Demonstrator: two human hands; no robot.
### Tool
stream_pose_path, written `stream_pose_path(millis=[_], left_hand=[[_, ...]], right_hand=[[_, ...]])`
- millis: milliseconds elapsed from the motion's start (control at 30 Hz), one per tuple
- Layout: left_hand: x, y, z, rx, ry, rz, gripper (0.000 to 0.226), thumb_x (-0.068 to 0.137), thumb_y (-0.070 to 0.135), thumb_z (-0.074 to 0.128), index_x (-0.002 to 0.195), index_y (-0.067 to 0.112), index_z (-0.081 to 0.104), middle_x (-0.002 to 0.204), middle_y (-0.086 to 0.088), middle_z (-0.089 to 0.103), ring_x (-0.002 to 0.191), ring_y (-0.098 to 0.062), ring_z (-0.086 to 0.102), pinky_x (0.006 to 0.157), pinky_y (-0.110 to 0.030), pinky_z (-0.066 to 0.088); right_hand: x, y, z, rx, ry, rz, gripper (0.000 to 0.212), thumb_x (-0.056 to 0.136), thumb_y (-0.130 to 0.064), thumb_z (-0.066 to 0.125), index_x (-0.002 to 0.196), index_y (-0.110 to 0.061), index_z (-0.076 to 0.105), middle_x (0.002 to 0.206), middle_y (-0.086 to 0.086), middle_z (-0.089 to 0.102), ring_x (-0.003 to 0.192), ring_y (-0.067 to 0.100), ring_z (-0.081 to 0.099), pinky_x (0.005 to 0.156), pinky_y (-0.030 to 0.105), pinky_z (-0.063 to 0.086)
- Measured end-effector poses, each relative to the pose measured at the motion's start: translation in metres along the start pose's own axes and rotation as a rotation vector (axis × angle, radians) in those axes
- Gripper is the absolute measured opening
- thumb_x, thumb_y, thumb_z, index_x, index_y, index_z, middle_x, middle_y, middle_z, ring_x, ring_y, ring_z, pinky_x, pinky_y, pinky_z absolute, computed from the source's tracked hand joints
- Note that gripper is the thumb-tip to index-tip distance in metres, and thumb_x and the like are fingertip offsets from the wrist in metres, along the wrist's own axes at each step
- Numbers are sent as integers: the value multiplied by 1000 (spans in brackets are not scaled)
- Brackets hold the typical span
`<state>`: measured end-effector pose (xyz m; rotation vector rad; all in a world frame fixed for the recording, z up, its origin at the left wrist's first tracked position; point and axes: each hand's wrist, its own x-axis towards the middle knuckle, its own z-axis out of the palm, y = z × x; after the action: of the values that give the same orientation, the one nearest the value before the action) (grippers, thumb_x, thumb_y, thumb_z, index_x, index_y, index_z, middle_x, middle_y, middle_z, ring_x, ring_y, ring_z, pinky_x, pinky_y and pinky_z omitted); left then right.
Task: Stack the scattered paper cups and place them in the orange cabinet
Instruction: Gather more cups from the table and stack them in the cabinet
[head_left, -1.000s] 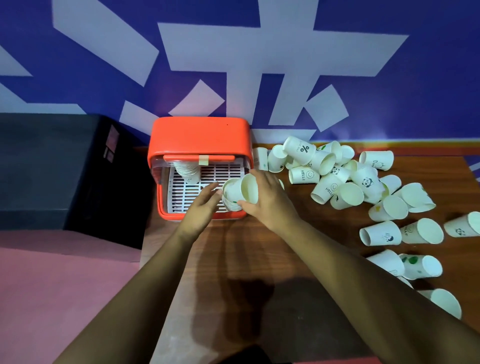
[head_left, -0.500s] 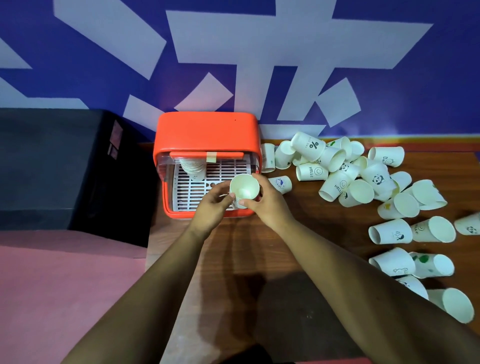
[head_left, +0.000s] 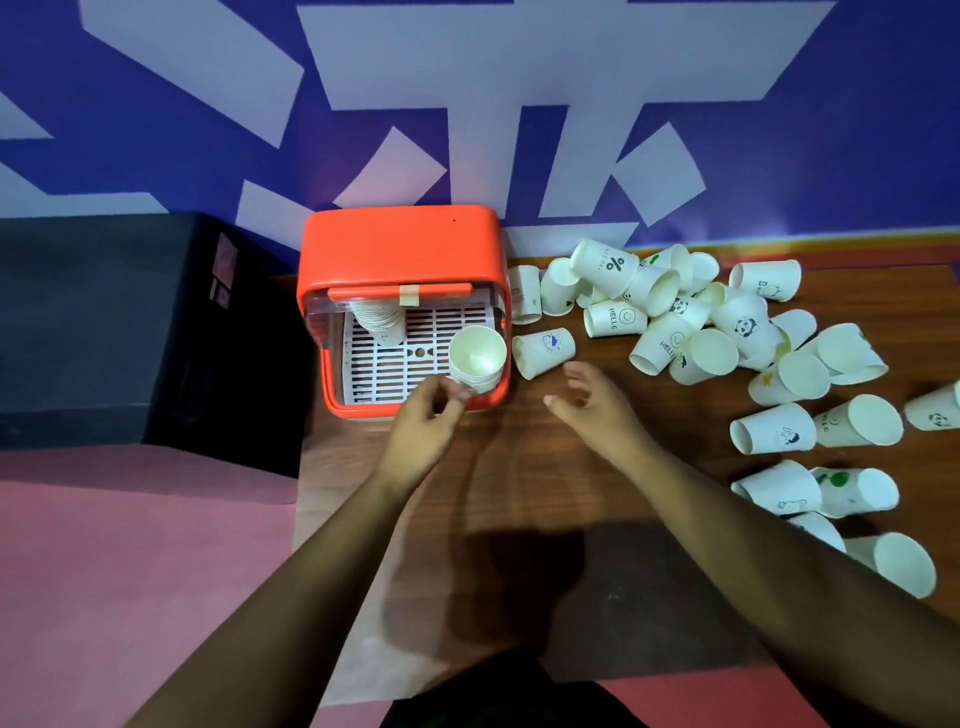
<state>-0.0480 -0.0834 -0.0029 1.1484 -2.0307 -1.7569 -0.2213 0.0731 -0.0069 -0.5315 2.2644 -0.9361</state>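
The orange cabinet (head_left: 400, 244) stands open at the table's back left, with a white slotted tray (head_left: 384, 364) inside. A stack of white paper cups (head_left: 477, 358) stands upright, mouth up, on the tray's front right corner. My left hand (head_left: 423, 434) pinches the lower edge of that stack with its fingertips. My right hand (head_left: 597, 408) hovers over the table to the right of the cabinet, fingers spread and holding nothing. Another cup stack (head_left: 379, 322) sits at the tray's back left, under the raised lid. Several loose cups (head_left: 670, 322) lie scattered to the right.
A single cup (head_left: 543, 353) lies on its side just right of the cabinet, close to my right hand. The wooden table (head_left: 519, 499) ends at a blue and white wall behind. A black box (head_left: 119, 322) stands left of the cabinet, above pink floor (head_left: 130, 571).
The cup stack went from tilted in both hands to standing upright on the tray's front right corner. My right hand let go and drew back to the right; my left stays at its base.
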Motion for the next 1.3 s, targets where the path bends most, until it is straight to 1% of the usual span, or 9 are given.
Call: stream_pose_path(millis=[200,333,467,600,733,967,1067,1200,1300], left_hand=[[1,40,84,-28,-361,85,19,93,1,62,97,20,62,93,-1,56,83,-9,50,81,-14,40],[43,47,133,269,-270,147,21,91,14,67,111,14,59,109,-5,54,99,-17,54,94,-28,43],[89,35,151,713,-92,209,58,81,15,71,133,3,50,136,-20,46,125,-38,46,107,-40,37],[120,18,166,992,-151,37,87,83,27,72,153,7,26,150,-22,32,139,-40,32,118,-44,26],[117,4,176,1058,-158,3,75,91,33,66,152,11,28,144,-19,37,133,-38,38,112,-46,31],[84,-7,175,599,-43,-91,74,86,32,73,147,8,38,143,-15,45,131,-34,47,103,-39,39],[71,-12,168,422,-16,-189,74,83,33,77,144,11,43,141,-10,51,130,-28,50,105,-36,40],[49,-15,158,97,-18,-219,80,70,42,76,141,26,45,134,1,56,125,-16,57,108,-42,48],[30,-16,154,15,-79,-127,84,79,34,76,151,29,32,144,13,46,134,-7,48,109,-28,44]], right_hand=[[9,47,-70,-186,78,105,55,89,-32,66,137,-11,49,138,9,51,124,21,52,100,31,43],[33,60,-92,-292,118,111,54,91,-29,61,136,-4,46,132,18,51,120,31,52,98,38,44],[65,68,-98,-354,196,35,52,92,-29,57,136,-5,42,127,20,49,111,38,56,89,44,50],[91,75,-95,-366,80,147,65,98,-35,48,153,-13,20,139,21,50,124,39,51,96,45,46],[99,94,-92,-416,-43,137,68,100,-41,44,157,-23,12,136,20,52,125,37,49,100,45,46],[64,109,-84,-458,-222,-56,56,95,-41,52,147,-32,33,137,15,48,118,36,56,93,43,50],[55,109,-80,-535,-106,-82,56,95,-44,51,146,-28,34,133,17,49,105,39,61,80,42,53],[71,97,-74,-564,71,98,74,99,-45,41,156,-16,4,135,28,45,99,42,63,71,39,48],[87,93,-69,-546,48,173,75,100,-47,37,156,-20,-6,131,30,46,101,40,61,68,37,41]])
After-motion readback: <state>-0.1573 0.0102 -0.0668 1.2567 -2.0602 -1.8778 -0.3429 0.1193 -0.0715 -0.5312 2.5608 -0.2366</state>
